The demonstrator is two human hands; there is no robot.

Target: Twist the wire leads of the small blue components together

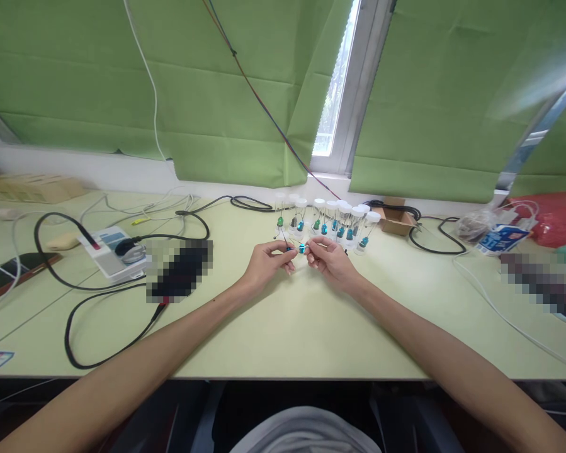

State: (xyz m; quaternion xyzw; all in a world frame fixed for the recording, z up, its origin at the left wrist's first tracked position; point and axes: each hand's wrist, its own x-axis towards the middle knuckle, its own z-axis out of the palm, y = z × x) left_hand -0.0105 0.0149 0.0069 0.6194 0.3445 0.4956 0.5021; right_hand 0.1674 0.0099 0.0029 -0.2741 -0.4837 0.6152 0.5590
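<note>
The left hand and right hand meet fingertip to fingertip over the pale table, with a small blue component in the narrow gap between them. The right hand has thumb and fingers pinched at the component's right side, while the left grips a thin dark piece (too small to make out clearly) just beside it. Just beyond both hands, and stretching past the right one, stands a cluster of clear jars with white caps, green and blue bits with thin leads showing among them. Farther out beyond the right hand sits an open cardboard box; well to that hand's right lie a blue-and-white packet and a red bag. Left of the left hand are a blurred black object and, farther off, a white socket box with a black plug in it.
</note>
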